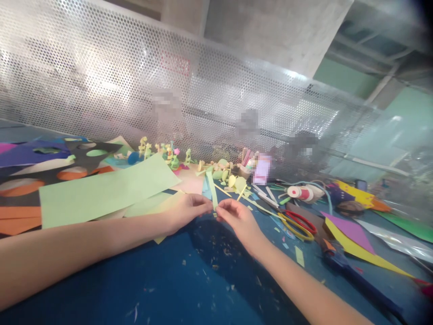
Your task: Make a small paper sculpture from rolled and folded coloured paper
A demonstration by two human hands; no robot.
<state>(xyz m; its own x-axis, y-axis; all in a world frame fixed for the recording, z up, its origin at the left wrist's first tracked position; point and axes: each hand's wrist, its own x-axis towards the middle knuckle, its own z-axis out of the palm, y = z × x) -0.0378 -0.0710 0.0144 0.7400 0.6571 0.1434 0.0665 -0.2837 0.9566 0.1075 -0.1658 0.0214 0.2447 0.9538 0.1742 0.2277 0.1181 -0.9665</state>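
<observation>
A narrow pale green paper strip [212,189] stands up between my two hands, its lower end at my fingertips. My left hand [189,208] pinches it from the left, thumb and forefinger together. From the right, my right hand [237,220] closes its thumb and fingers at the same lower end. The fingertips of both hands nearly touch. Left of my hands lies a large light green paper sheet [108,192]. Just beyond them is a heap of small yellow and green paper pieces [230,176].
Scissors with red and yellow handles [299,225], a dark blue glue gun [358,275] and a thread spool [301,193] lie to the right. Purple paper [352,232] is beside them. Small paper figures [169,155] stand before a perforated metal screen [135,81]. Scraps litter the blue table [162,280].
</observation>
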